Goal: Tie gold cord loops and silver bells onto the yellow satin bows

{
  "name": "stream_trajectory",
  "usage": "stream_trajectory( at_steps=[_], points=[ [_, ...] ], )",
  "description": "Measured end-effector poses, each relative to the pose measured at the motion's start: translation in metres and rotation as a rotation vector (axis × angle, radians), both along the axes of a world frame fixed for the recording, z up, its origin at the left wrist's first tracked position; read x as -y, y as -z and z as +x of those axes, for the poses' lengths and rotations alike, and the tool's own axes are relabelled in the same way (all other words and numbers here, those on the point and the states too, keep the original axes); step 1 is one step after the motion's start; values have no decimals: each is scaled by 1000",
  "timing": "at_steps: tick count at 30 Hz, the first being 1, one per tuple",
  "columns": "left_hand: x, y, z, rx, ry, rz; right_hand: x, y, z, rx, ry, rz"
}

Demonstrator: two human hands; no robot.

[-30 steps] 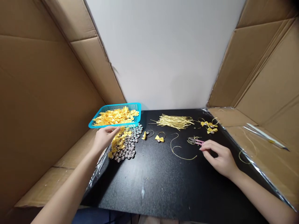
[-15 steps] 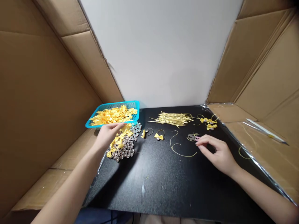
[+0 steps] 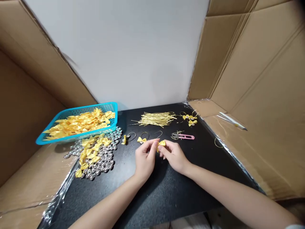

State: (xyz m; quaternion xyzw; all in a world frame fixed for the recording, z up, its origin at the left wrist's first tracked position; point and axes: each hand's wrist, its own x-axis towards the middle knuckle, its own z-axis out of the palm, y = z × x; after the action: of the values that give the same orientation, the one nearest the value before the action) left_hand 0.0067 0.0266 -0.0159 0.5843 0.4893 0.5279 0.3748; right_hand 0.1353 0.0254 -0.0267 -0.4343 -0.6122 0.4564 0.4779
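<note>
Both hands meet above the middle of the black table, pinching a small yellow bow (image 3: 162,143). My left hand (image 3: 145,157) grips it from the left with thumb and forefinger closed. From the other side my right hand (image 3: 175,156) holds it between closed fingertips. Just beyond the hands lies a thin gold cord (image 3: 158,132). A yellow bow with a silver bell and a cord loop (image 3: 142,140) sits close to the left fingers, with a similar bow (image 3: 124,139) farther left. Pink thread snips (image 3: 186,136) lie behind the right hand.
A blue basket (image 3: 114,124) full of yellow bows stands at the left. In front of it spread silver bells (image 3: 102,163) with loose bows (image 3: 91,151) on top. Gold cords (image 3: 157,118) lie in a bundle at the back; finished-looking bows (image 3: 190,120) are right of them. Cardboard walls flank the table.
My left hand has come from the bow pile to the middle. My right hand has left the snips and joined it; both now hold a bow. The view has turned left.
</note>
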Motion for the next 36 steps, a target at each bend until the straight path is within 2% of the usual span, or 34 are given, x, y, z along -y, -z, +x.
stream_trajectory(
  at_steps=[4, 9, 11, 15, 18, 20, 24, 28, 33, 36],
  points=[
    [-3, 17, -2, 34, 16, -24, 5, 6, -2, 75, 33, 53],
    [1, 16, -11, 17, -86, 148, 6, 0, 4, 207, 108, 183],
    [4, 14, -13, -50, -41, 182, 4, 0, 8, 278, 123, 231],
    [11, 12, -7, -55, 84, 35, 2, 2, 13, 433, 129, 303],
    [13, 14, -2, 30, 119, -115, 3, 2, 12, 496, 134, 322],
    [11, 15, -2, 59, 134, -152, 4, 1, 10, 501, 136, 318],
    [6, 13, -6, 102, 121, -177, 6, -5, 12, 415, 140, 275],
    [4, 10, -8, 131, 107, -188, 4, -10, 15, 245, 166, 163],
    [4, 9, -9, 155, 136, -191, 3, -8, 8, 106, -36, -51],
    [2, 11, -12, 169, 132, -211, 2, -7, 6, 55, -90, -123]
  ],
)
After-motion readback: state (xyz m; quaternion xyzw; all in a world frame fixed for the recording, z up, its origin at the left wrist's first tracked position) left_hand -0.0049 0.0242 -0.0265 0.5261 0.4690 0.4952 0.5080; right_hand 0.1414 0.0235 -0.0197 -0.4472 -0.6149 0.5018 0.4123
